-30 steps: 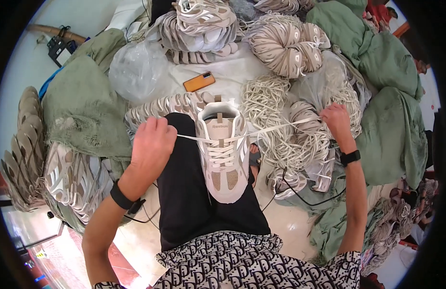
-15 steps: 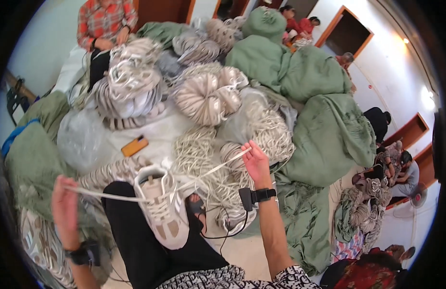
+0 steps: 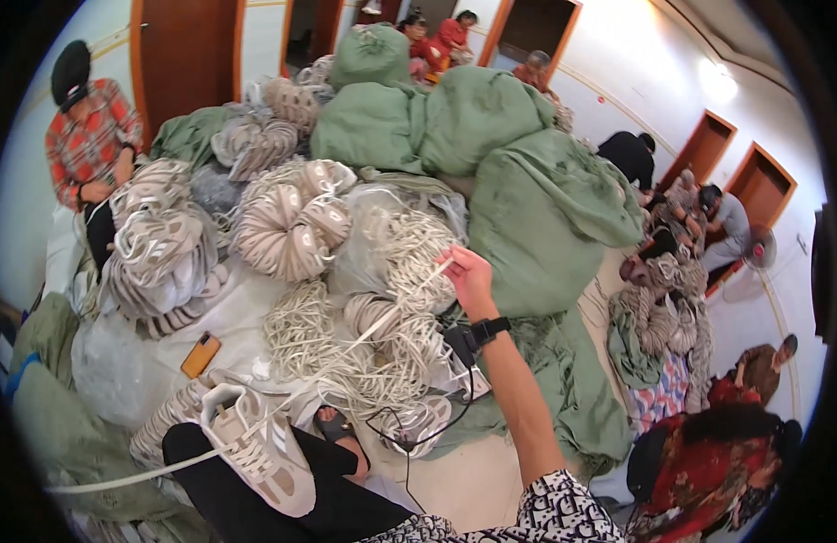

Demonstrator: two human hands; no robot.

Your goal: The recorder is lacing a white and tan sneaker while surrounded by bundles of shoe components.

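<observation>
Nearest, the person's sleeve bears a repeating black-and-white lettering print, and black trousers cover the lap. A beige-and-white sneaker rests on the thigh, toe toward the person; its side carries a pale stripe mark, while any label on the tongue is too small to read. A flat cream shoelace runs from its eyelets both ways, one length to the lower left edge, the other up to the right hand, which pinches it between thumb and fingers. The left hand lies beyond the picture, so I cannot tell how its fingers stand; half a second ago it was visible at the left. The view has also swung since then, putting the sneaker lower and further left and showing more of the room.

A black wrist strap sits below the right hand. Beyond the sneaker are a dark sandal, an orange phone on white cloth, and a heap of loose laces. Farther off come a round bundle of shoe uppers, green sacks, a co-worker in a plaid shirt, and a brown door.
</observation>
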